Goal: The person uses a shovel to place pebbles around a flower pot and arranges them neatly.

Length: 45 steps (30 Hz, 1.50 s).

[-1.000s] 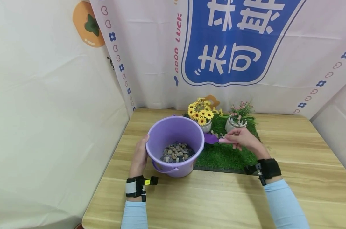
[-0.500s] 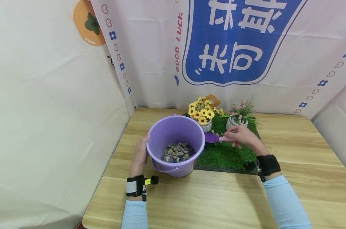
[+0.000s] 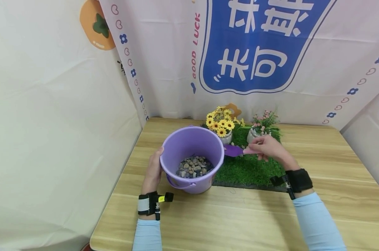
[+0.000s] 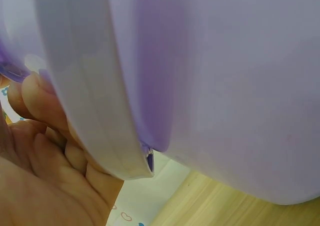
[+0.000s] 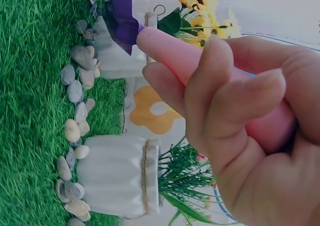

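Purple plastic bucket (image 3: 191,158), frame centre, holds many pebbles (image 3: 194,166) while the left hand (image 3: 152,172) clasps its wall. The right hand (image 3: 267,149) pinches the scoop (image 3: 236,151) over the grass mat (image 3: 249,170); a pebble row (image 5: 75,93) already lies there, more seemingly to come.

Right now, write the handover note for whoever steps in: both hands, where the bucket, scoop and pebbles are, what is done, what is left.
Left hand: grips the purple bucket at its rim; the bucket stands on the wooden table.
Right hand: holds the small scoop by its pink handle, purple blade toward the bucket, over the grass mat.
Pebbles: a layer in the bucket's bottom; more lie on the mat by the white pots.
Done: some pebbles lie on the mat.
Left: most pebbles sit in the bucket; whether the scoop carries any cannot be told.
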{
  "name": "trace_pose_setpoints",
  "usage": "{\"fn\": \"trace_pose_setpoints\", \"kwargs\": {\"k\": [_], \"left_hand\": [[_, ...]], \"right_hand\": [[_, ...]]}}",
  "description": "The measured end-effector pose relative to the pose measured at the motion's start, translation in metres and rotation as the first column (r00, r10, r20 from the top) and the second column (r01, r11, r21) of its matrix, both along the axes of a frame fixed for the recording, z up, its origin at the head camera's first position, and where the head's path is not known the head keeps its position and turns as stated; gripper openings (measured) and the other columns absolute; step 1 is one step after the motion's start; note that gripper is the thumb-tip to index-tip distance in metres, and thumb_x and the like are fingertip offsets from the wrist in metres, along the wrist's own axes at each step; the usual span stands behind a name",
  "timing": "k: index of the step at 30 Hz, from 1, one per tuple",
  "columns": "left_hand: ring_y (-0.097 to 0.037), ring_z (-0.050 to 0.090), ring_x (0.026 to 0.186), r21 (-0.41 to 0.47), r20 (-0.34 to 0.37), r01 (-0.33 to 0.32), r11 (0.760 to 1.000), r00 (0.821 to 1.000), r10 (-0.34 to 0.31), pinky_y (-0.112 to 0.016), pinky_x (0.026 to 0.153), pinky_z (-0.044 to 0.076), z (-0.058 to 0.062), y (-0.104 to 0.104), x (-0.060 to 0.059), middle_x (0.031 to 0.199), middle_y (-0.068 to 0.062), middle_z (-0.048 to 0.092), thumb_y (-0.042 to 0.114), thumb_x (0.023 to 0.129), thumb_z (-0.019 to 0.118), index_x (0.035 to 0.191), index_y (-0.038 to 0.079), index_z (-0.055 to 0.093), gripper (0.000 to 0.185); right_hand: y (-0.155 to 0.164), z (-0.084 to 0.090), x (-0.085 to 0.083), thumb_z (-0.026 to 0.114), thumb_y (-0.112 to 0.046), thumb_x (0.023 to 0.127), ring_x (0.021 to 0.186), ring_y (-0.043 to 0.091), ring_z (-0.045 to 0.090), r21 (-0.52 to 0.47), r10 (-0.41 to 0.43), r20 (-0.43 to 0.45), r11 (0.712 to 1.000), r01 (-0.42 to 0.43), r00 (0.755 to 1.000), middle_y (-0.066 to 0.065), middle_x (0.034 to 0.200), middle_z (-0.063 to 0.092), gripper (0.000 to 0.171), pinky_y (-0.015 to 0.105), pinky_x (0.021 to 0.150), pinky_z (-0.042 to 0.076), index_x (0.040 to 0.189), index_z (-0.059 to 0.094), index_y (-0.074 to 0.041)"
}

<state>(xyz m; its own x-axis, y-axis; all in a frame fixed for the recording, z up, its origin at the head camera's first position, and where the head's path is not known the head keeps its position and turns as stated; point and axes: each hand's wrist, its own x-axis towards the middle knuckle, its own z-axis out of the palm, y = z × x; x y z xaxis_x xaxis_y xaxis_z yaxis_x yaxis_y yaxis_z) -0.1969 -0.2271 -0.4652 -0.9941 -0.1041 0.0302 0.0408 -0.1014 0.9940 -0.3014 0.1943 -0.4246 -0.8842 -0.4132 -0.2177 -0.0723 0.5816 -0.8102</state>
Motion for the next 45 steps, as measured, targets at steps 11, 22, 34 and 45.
{"fn": "trace_pose_setpoints", "kwargs": {"k": [11, 22, 34, 45], "left_hand": [[-0.046, 0.053, 0.094, -0.010, 0.012, -0.018, 1.000, 1.000, 0.018, -0.041, 0.075, 0.046, -0.002, -0.001, -0.001, 0.108, -0.029, 0.057, 0.052, 0.093, 0.041, 0.114, 0.002, 0.060, 0.058], [-0.050, 0.049, 0.100, -0.001, 0.026, -0.010, 1.000, 1.000, 0.010, -0.048, 0.081, 0.043, -0.001, -0.001, 0.000, 0.112, -0.030, 0.055, 0.053, 0.092, 0.042, 0.117, 0.003, 0.059, 0.059], [-0.041, 0.054, 0.091, -0.006, 0.036, -0.057, 0.998, 0.998, 0.058, -0.038, 0.074, 0.045, -0.003, -0.003, 0.002, 0.106, -0.028, 0.057, 0.052, 0.092, 0.043, 0.112, 0.000, 0.060, 0.058], [-0.044, 0.054, 0.096, 0.025, 0.034, -0.061, 0.998, 0.998, 0.060, -0.042, 0.077, 0.046, 0.003, 0.001, 0.003, 0.108, -0.027, 0.060, 0.052, 0.089, 0.050, 0.111, 0.002, 0.063, 0.056]], "right_hand": [[-0.006, 0.014, 0.004, 0.059, -0.034, 0.090, 0.046, 0.024, 0.055, 0.083, 0.029, -0.035, 0.996, -0.026, 0.999, 0.009, 0.061, 0.061, 0.031, 0.036, 0.039, 0.044, 0.106, 0.066, -0.008], [-0.005, 0.028, 0.003, 0.054, -0.022, 0.093, 0.045, 0.025, 0.055, 0.202, 0.062, -0.117, 0.979, -0.037, 0.991, 0.007, 0.057, 0.061, 0.021, 0.035, 0.039, 0.042, 0.106, 0.065, -0.010], [0.006, 0.037, 0.009, 0.056, -0.030, 0.092, 0.046, 0.024, 0.054, 0.144, 0.038, -0.104, 0.989, -0.022, 0.994, 0.012, 0.060, 0.062, 0.030, 0.035, 0.039, 0.041, 0.109, 0.062, -0.006], [0.053, 0.023, 0.021, 0.056, -0.036, 0.092, 0.051, 0.028, 0.056, -0.001, -0.013, -0.026, 1.000, 0.013, 1.000, 0.016, 0.068, 0.059, 0.035, 0.037, 0.043, 0.046, 0.107, 0.062, -0.004]]}}
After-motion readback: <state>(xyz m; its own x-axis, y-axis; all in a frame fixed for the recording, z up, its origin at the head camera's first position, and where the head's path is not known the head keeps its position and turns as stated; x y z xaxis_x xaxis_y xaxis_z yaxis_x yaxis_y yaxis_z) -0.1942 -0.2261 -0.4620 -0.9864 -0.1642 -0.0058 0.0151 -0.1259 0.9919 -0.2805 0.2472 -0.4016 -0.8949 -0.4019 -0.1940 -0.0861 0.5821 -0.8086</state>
